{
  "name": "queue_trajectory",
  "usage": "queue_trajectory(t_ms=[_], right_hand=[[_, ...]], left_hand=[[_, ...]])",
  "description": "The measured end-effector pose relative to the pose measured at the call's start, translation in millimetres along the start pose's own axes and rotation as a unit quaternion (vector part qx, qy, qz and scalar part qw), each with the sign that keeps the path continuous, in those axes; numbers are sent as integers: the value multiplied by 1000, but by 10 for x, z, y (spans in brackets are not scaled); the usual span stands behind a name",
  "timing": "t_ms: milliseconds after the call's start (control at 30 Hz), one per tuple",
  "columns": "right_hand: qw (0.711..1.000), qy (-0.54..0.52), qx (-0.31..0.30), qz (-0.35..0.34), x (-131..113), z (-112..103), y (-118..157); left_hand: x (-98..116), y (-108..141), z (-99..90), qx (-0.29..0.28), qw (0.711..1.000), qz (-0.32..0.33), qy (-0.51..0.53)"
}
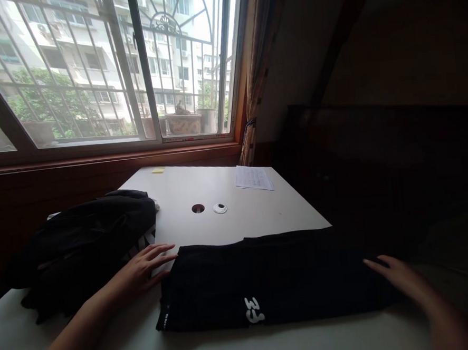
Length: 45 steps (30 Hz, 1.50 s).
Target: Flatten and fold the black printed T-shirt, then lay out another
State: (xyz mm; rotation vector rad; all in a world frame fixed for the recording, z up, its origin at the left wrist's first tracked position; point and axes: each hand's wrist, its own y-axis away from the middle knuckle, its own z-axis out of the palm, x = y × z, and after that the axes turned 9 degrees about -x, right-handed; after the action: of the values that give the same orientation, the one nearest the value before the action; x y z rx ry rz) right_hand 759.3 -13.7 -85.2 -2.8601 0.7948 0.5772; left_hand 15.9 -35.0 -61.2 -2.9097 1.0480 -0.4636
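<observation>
A black garment [288,277], folded into a long flat strip, lies across the near part of the white table [244,216]. It bears a white print like "33" near its lower edge and small white lettering at its lower left corner; whether it is trousers or a top I cannot tell. My left hand [150,264] is open at the garment's left end, fingers spread with their tips at its edge. At the other end, my right hand [393,273] reaches in with fingers stretched out over the dark cloth. Neither hand grips anything visible.
A heap of black clothes [90,231] sits on the table's left side. Printed paper sheets [254,178] and a yellow sticky note [158,170] lie at the back. Mid-table are a round hole [198,209] and a white cap [220,208]. Beyond stands a barred window [163,63].
</observation>
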Motion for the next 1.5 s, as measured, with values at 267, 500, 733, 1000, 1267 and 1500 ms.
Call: queue_trajectory(t_ms=[267,500,733,1000,1267,1500], right_hand=[[996,-43,-53,-51,-903,-497,308],[961,-77,-104,-243,-2644,-583,1116],[825,-151,-328,-434,-3671,-288,2332],[808,-148,-375,-430,-3556,-94,2183],[809,-87,-400,-421,-2991,310,1863],[786,-54,-288,-544,-2853,701,2086]], left_hand=[[-58,-4,48,51,999,6,12],[-60,15,-4,68,997,2,43],[-60,54,-76,73,995,0,69],[-83,66,-74,59,996,7,65],[-28,-27,44,47,998,31,36],[1,-91,76,78,996,26,42]])
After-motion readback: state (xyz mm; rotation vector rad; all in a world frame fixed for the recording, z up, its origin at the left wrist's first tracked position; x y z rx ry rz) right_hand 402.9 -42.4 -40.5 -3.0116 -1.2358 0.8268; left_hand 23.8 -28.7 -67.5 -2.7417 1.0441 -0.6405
